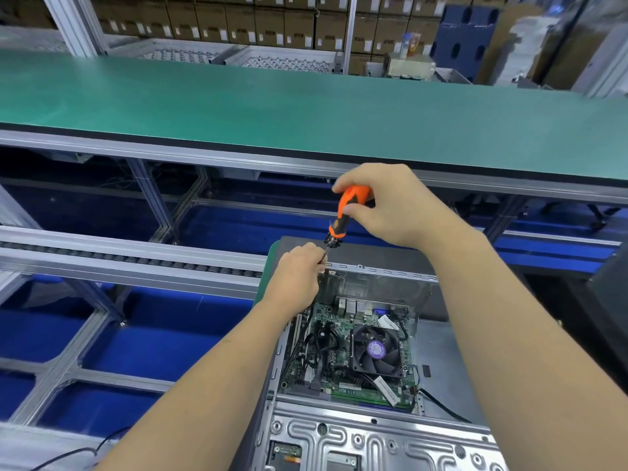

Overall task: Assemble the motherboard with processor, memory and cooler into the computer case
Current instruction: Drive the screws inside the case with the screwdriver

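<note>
Orange screwdriver [343, 215] at case [380, 270] edge.

A single wide-angle view comes from the person's head, looking forward and steeply down. It sits close above the open grey metal computer case [377, 433], which fills the lower middle, with both forearms reaching in from the bottom edge. Farther off, the long green-topped bench [272, 103] crosses the frame, its lines bowed by the lens, and stacked brown cardboard boxes [238, 22] line the top.

Open grey computer case [380, 436] lying flat; green motherboard [326, 348] seated inside, black cooler fan [375, 350] with purple hub label mounted on it.
</note>
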